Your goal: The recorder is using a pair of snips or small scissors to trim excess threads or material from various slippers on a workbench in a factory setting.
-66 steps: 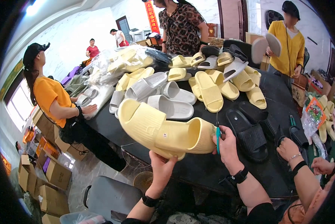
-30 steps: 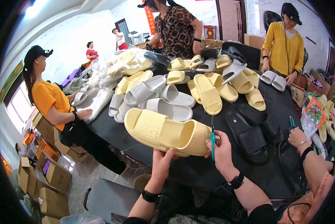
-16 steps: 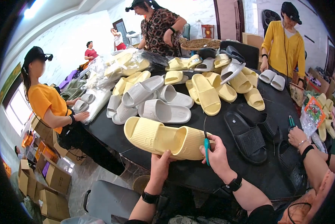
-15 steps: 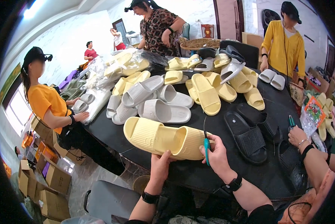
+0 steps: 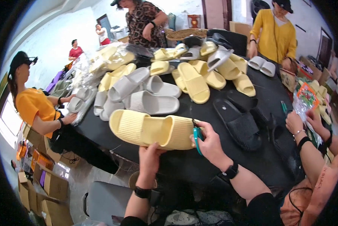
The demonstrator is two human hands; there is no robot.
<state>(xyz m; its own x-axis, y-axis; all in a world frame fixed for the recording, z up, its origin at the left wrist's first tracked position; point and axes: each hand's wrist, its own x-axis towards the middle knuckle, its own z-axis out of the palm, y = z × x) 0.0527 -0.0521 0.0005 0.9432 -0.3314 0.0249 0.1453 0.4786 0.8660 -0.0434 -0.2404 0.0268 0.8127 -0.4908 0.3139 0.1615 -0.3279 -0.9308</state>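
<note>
Holds a pair of yellow slippers [image 5: 157, 130] in the left hand [image 5: 149, 162], with fingers curled underneath and thumb over the near edge. Grasps scissors [image 5: 197, 141] in the right hand [image 5: 210, 145], with fingers closed round the teal handle and dark blades pointing up at the right end of the pair; too hidden to tell any touch of those fingertips on the slippers. Carries the pair above the near side of a black table [image 5: 176, 160], lengthwise from left to right, in front of a heap of grey slippers [image 5: 153, 103]. Wears a dark wristband [image 5: 230, 170] on each arm. Faces loose yellow slippers [image 5: 193, 83] farther across, with black slippers [image 5: 236, 126] beyond the right hand and clear plastic bags [image 5: 82, 71] at the far left. Shares the table with a person in an orange shirt [image 5: 35, 103] on the left and a neighbour's hands [image 5: 295, 122] on the right. Has a grey chair [image 5: 107, 199] at lower left, near cardboard boxes [image 5: 56, 188].
</note>
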